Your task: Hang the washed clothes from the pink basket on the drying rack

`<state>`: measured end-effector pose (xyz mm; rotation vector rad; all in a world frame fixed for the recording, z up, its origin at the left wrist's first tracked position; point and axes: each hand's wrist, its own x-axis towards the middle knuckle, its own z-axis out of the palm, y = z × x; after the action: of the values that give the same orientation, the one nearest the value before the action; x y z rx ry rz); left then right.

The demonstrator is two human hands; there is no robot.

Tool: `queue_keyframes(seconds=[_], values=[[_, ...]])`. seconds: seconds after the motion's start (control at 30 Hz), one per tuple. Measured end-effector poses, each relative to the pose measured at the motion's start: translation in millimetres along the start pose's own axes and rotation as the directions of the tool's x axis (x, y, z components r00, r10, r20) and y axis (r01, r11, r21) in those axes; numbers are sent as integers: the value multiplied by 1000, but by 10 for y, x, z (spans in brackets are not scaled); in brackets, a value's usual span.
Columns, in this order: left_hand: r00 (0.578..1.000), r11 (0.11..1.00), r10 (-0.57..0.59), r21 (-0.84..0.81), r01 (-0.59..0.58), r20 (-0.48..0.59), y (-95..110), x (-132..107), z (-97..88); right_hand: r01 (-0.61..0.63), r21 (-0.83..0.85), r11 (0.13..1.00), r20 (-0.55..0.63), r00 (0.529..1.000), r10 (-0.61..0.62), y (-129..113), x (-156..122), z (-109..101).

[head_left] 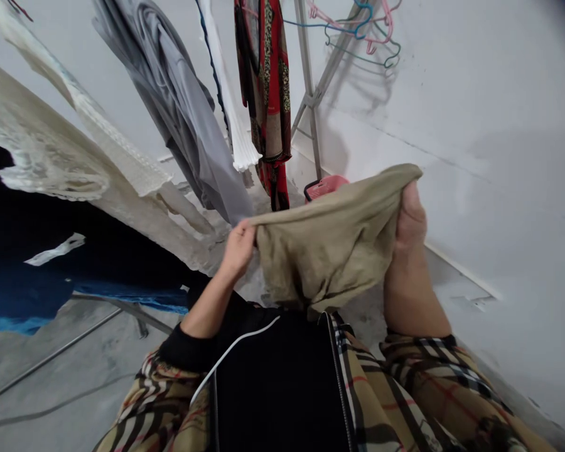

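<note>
An olive-khaki piece of cloth (329,245), perhaps a garment, is stretched out in front of my body between both hands. My left hand (240,248) is closed on its upper left corner. At the upper right end, my right hand (411,216) grips the same cloth, partly covered by it, with the fingers hidden behind the fabric. The right end is held higher than the left, and the lower part hangs in loose folds just above my lap.
Clothes hang to the left: grey trousers (169,107), a cream lace garment (51,150) and a red patterned garment (270,94). Several plastic hangers (365,31) hang beside a metal rack (311,100). A pink basket (327,186) stands behind the cloth. The white wall (499,157) is on the right.
</note>
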<state>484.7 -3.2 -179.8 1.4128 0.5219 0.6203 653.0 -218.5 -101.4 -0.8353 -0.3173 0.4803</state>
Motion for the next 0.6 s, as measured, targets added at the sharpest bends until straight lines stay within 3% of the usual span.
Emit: queue_keyframes(seconds=[0.07,0.13,0.33,0.53,0.6], values=[[989,995,99,-1,-100,-114,87,101,-192,135,-28,990,-55,989,-136,-106,137,-140],[971,983,184,23,-182,-151,160,174,-329,223,-100,970,-70,971,-231,-155,268,-241],[881,903,423,181,-391,-209,336,330,-480,247,-353,902,90,969,-230,-212,466,-221],[827,862,497,254,-438,-263,498,465,-581,369,-561,741,214,929,-301,-260,595,-101],[845,880,468,223,-418,-261,524,481,-603,410,-578,705,253,912,-322,-252,617,-47]])
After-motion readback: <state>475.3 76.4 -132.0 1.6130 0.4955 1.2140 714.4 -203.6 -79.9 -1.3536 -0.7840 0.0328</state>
